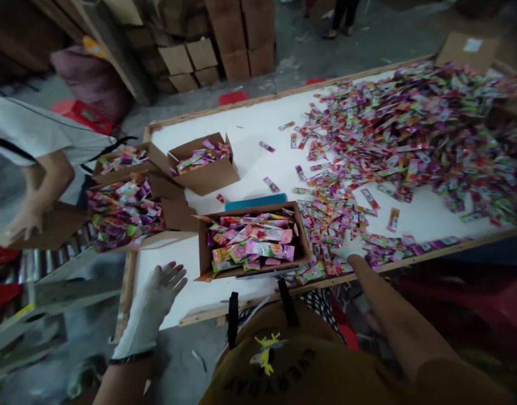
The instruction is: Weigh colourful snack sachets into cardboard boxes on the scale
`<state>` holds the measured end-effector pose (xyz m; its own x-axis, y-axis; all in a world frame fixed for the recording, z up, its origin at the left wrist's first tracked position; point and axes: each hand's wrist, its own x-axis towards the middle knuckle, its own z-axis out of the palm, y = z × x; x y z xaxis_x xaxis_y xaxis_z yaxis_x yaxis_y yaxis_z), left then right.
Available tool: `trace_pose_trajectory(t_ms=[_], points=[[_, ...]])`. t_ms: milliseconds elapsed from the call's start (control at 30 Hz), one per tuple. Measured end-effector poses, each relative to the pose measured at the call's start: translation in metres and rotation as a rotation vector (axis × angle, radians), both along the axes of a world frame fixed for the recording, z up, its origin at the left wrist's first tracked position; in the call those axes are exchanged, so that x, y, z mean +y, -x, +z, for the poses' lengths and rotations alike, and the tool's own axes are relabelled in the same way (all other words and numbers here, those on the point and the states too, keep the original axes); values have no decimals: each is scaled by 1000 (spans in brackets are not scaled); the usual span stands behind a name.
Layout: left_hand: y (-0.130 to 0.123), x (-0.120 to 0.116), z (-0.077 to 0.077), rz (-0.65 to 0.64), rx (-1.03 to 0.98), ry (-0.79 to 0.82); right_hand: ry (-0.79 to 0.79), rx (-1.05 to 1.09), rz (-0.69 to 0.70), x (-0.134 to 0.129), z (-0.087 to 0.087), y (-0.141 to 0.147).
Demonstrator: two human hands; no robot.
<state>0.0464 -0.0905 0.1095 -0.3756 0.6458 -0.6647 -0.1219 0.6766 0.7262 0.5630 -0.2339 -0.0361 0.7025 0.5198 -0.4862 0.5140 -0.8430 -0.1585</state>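
Note:
My left hand (159, 295), in a white glove with bare fingertips, hovers over the white tabletop (250, 135) left of an open cardboard box (302, 228). Its fingers are spread and it holds nothing. Colourful packets (270, 249) fill much of that box. To the right of the box, my right hand (351, 246), also gloved, reaches into loose packets (332, 216) near the table's front edge. Its fingers are partly blurred among them, and any grip cannot be made out.
A large packet pile (414, 124) covers the table's right side. Packet-filled boxes (207, 177) stand at the left, by a blue strip (255, 202). At far left another person's gloved hand (26, 222) touches a box flap.

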Motion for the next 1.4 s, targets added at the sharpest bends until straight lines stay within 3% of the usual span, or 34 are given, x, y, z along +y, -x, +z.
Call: trace_pose_trajectory(t_ms=[100,167,267,367,467,600,667,733,767,833,933,1033,1133,1167,1233,1333,1400], points=[[1,-9,-5,47,-72,-14,36,79,78,7,-18,4],[-5,-10,-6,33,-75,-33,26,139,127,17,-20,-4],[-17,-7,-5,-10,-85,-107,-26,176,169,32,-8,-22],[-32,-6,8,-147,-45,-292,-121,178,186,42,19,-38],[-57,-8,36,-368,107,-603,-224,164,180,45,62,-50],[-98,-3,73,-1039,301,-890,-415,209,201,41,154,-47],[-113,6,77,-1330,416,-922,-525,364,304,46,205,-26],[-118,17,72,-1436,555,-1000,-622,546,523,62,244,14],[-118,22,66,-1421,606,-1067,-650,583,661,75,257,39],[-112,28,52,-1283,620,-1179,-586,501,913,107,264,95],[-102,23,34,-1035,496,-1246,-197,237,1148,154,244,164],[-94,7,28,-898,387,-1274,5,133,1199,172,226,190],[-82,-9,32,-792,323,-1186,-24,206,1217,162,236,169],[-77,-14,33,-755,290,-1138,-91,276,1216,155,243,156],[-65,-25,34,-684,214,-1015,-367,466,1144,136,253,125],[-47,-42,26,-598,157,-791,-887,665,769,100,242,81],[-38,-51,16,-541,122,-699,-1025,597,490,75,218,60]])
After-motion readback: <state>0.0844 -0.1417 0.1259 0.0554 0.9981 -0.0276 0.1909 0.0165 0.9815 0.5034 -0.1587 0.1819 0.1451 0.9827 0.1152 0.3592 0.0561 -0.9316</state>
